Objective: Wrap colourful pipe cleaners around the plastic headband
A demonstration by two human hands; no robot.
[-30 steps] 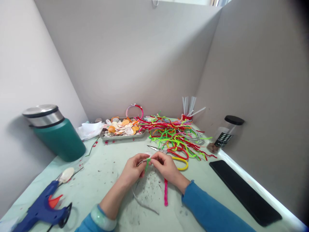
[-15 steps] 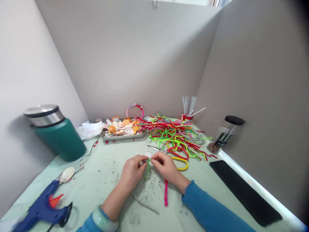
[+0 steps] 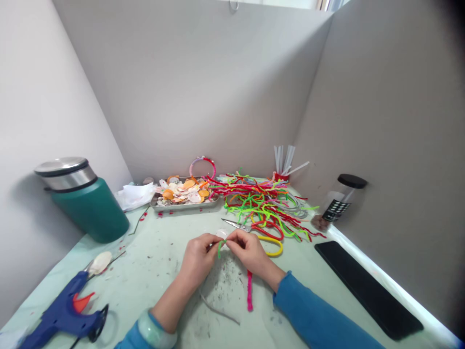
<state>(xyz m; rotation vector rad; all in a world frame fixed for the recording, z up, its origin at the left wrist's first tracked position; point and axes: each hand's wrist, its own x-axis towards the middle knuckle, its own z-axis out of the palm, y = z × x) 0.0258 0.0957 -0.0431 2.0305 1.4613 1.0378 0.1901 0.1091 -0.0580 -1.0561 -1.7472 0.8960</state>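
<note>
Pinching one green strand (image 3: 219, 250) | left hand (image 3: 199, 254), right hand (image 3: 251, 249): both clamped on it | scissors (image 3: 247, 228): one pair

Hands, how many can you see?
2: the left hand and the right hand, fingertips together just below the picture's middle, pinching a green fuzzy strand. No others show.

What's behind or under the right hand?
Beyond the right hand, scissors lie with most of their length showing; the hand covers part of the yellow handle. A pink fuzzy strip emerges below the hand; its upper end is hidden.
</note>
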